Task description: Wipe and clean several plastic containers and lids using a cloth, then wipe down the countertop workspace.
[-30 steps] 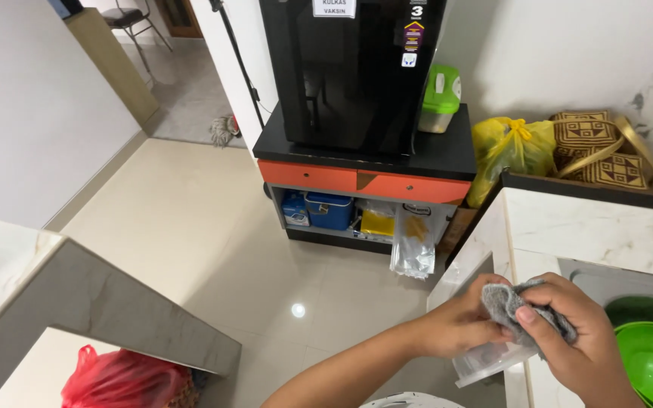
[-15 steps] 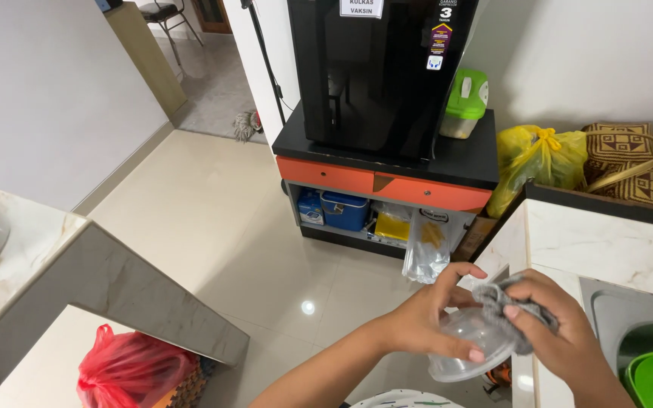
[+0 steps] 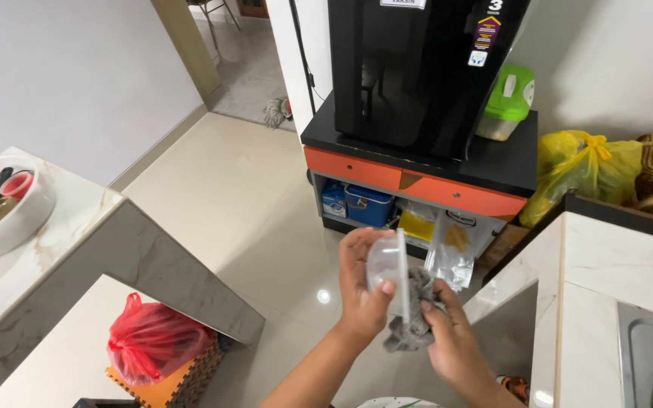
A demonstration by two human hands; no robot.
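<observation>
In the lower middle of the frame the left hand (image 3: 363,287) is holding a small clear plastic lid (image 3: 388,266) upright by its edge, with the thumb lying on the face of the lid and the fingers closed behind it. The right hand (image 3: 451,332) is sitting just to the right and a little lower, and it is gripping a crumpled grey cloth (image 3: 415,319) which is pressing against the back side of the lid. So the lid is standing between the two hands, touching both the left fingers and the cloth.

Both hands are hanging in the air above the pale tiled floor (image 3: 243,196), which is giving wide free room to the left and upward in the frame. To the right, the edge of the white marble table (image 3: 606,264) is coming near the right hand. At the lower left, another marble table (image 3: 77,234) is standing well apart, with a red plastic bag (image 3: 153,340) under it. Above the hands, the black and orange cabinet (image 3: 417,170) is standing near the wall.
</observation>
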